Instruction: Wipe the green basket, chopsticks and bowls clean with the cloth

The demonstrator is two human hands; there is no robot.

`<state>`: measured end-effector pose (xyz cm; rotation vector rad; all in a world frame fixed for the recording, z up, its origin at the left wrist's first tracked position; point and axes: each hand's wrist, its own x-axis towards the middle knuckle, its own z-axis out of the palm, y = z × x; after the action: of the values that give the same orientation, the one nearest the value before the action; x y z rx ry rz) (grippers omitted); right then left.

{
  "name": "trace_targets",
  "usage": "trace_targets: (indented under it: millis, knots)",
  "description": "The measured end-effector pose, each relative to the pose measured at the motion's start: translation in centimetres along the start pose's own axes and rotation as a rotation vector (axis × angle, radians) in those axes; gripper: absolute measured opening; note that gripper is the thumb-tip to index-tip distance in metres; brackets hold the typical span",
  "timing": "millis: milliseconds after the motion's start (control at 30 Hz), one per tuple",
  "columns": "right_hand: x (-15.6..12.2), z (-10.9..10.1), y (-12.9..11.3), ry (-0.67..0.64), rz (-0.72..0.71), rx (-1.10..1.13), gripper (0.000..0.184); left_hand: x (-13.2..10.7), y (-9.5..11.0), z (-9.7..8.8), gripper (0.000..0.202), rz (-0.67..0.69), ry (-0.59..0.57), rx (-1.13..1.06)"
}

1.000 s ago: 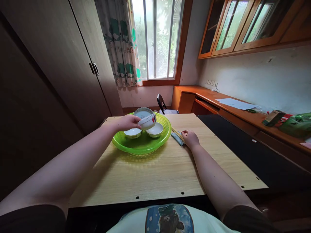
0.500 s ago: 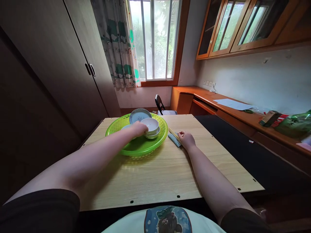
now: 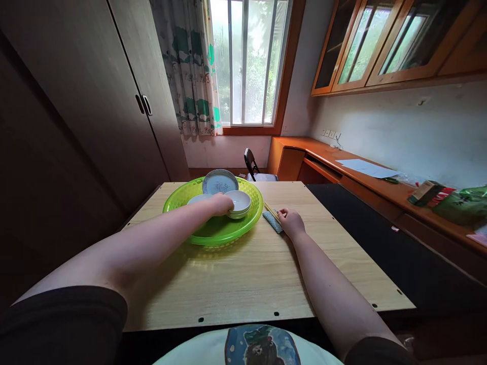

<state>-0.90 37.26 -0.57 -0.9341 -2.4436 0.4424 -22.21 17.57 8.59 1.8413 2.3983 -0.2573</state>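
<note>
My left hand point(image 3: 221, 204) reaches into a green plastic basket point(image 3: 213, 240), its fingers pinching the near-left edge of a white bowl point(image 3: 241, 201). That bowl sits stacked on another bowl point(image 3: 239, 216) at the basket's right side. A patterned plate point(image 3: 220, 181) leans at the back, and a further white dish point(image 3: 198, 198) is partly covered by my left hand. Right of the basket, my right hand point(image 3: 292, 222) is closed around the near end of some wooden chopsticks point(image 3: 271, 209), over a folded grey-blue patterned cloth point(image 3: 272, 222).
The basket stands on a light wooden table point(image 3: 228, 284). Beyond it is a folding chair point(image 3: 251, 163) below the window. A wooden desk point(image 3: 327, 154) runs along the right wall with papers point(image 3: 367, 168) and a green bag point(image 3: 462, 205). A tall wardrobe point(image 3: 95, 101) stands on the left.
My left hand has lowered the white bowl slightly, down and to the right, onto the bowl beneath. My right hand stays at the chopsticks. The view has shifted a little.
</note>
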Motion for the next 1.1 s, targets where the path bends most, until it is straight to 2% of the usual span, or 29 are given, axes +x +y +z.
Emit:
trace_targets:
  millis: [233, 433, 600, 733, 800, 867, 967, 1100]
  knots:
    - [0.1, 0.2, 0.2, -0.006, 0.017, 0.021, 0.028, 0.0, 0.3, 0.6, 0.032, 0.088, -0.05, 0.051]
    - [0.2, 0.2, 0.4, -0.011, 0.006, 0.028, 0.028, -0.1, 0.5, 0.9, 0.03, 0.031, -0.01, 0.015]
    - [0.2, 0.3, 0.4, -0.011, 0.033, 0.036, 0.028, -1.7, -0.4, -1.5, 0.027, 0.009, 0.068, 0.044]
    - [0.4, 0.4, 0.5, 0.009, 0.028, 0.047, 0.028, -4.1, -2.7, -4.3, 0.022, -0.042, 0.136, 0.069]
    - [0.5, 0.5, 0.7, 0.015, 0.029, 0.054, 0.028, -5.5, -3.8, -4.9, 0.019, -0.072, 0.16, 0.063]
    - [0.5, 0.6, 0.8, 0.015, 0.029, 0.059, 0.028, -6.9, -4.8, -4.7, 0.017, -0.127, 0.151, 0.049]
    - [0.6, 0.8, 1.0, 0.008, 0.034, 0.066, 0.027, -8.3, -5.7, -3.4, 0.014, -0.202, 0.153, -0.012]
    - [0.6, 0.9, 1.1, 0.0, 0.059, 0.076, 0.028, -8.7, -6.0, -1.5, 0.015, -0.223, 0.113, -0.026]
